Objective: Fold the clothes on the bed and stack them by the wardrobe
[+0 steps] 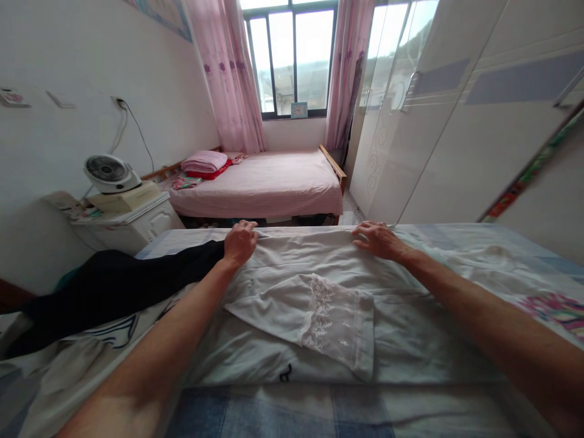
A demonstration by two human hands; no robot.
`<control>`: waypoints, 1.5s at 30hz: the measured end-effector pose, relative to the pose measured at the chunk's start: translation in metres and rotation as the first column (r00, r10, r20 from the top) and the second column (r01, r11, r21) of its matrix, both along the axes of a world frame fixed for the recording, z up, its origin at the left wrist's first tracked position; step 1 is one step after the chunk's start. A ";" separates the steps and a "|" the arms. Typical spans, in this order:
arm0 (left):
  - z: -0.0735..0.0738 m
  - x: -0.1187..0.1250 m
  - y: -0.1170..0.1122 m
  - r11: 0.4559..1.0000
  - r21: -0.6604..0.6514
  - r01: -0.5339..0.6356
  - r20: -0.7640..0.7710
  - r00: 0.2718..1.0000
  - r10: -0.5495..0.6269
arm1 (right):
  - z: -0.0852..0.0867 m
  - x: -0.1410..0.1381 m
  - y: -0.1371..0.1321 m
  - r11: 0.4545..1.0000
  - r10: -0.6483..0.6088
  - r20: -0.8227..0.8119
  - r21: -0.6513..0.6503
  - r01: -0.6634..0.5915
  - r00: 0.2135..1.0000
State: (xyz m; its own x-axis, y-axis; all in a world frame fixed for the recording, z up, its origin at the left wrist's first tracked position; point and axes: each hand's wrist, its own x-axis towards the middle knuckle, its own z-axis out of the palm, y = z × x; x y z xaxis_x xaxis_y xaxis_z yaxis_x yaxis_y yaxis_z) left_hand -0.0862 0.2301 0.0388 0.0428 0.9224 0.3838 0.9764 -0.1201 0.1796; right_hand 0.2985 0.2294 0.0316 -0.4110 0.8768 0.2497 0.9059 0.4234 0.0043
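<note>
A pale grey-white shirt (292, 252) lies spread and partly folded on the bed in front of me, its lace-trimmed sleeve (335, 325) laid across the middle. At its far left corner, my left hand (241, 242) is closed on the cloth, fingers curled at the edge. My right hand (376, 239) rests on the far right part of the shirt, fingers apart and pointing left; its fingertips touch the fabric. Beside my left hand lies a black garment (132, 289). A small dark letter mark shows on the shirt's near part.
Under the clothes is a blue-and-white checked sheet (283, 413). More white clothing with a pink print (554, 310) lies at the right. Beyond stand a pink-covered bed (274, 182), a cabinet (141, 222) with a fan (112, 172), and a tall white wardrobe (424, 140).
</note>
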 end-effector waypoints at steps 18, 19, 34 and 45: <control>-0.031 0.106 -0.184 0.452 -0.172 0.875 -0.010 0.457 -0.889 | 0.006 -0.096 -0.018 0.986 0.165 0.290 -0.065 -0.152 0.943; -0.030 0.106 -0.184 0.442 -0.170 0.881 -0.011 0.447 -0.894 | 0.008 -0.096 -0.017 0.988 0.151 0.292 -0.060 -0.140 0.944; -0.034 0.106 -0.183 0.440 -0.082 0.894 -0.085 0.434 -0.897 | 0.019 -0.128 -0.020 0.987 0.129 0.313 -0.129 -0.093 0.941; -0.037 0.107 -0.184 0.451 -0.036 0.892 -0.098 0.446 -0.889 | 0.015 -0.135 -0.001 0.998 -0.035 0.333 -0.042 0.052 0.942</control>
